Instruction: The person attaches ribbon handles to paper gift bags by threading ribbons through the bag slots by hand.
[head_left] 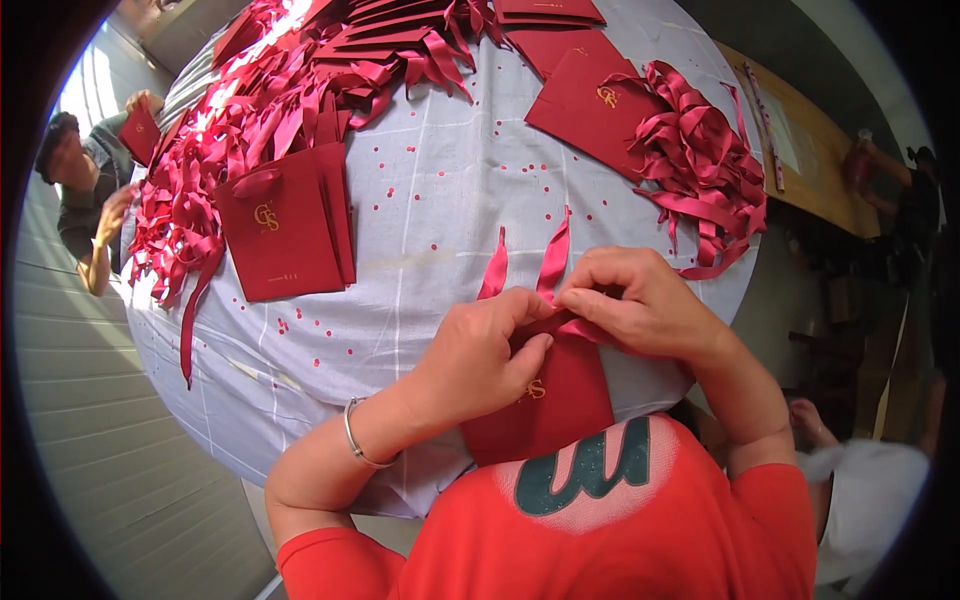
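A dark red paper bag (pixel 552 405) with a small gold emblem stands against my chest at the table's near edge. My left hand (pixel 478 352) grips its top edge. My right hand (pixel 640 300) pinches a red satin ribbon (pixel 552 262) at the same top edge. Two ribbon ends stick up above my fingers. Both hands touch each other over the bag's mouth.
A white cloth (pixel 440 190) dotted with red paper punch-outs covers the table. A stack of finished red bags (pixel 285 225) lies left of centre. Loose ribbons (pixel 710 170) pile at the right, more bags and ribbons (pixel 300 70) behind. Another person (pixel 90 190) holds a bag at far left.
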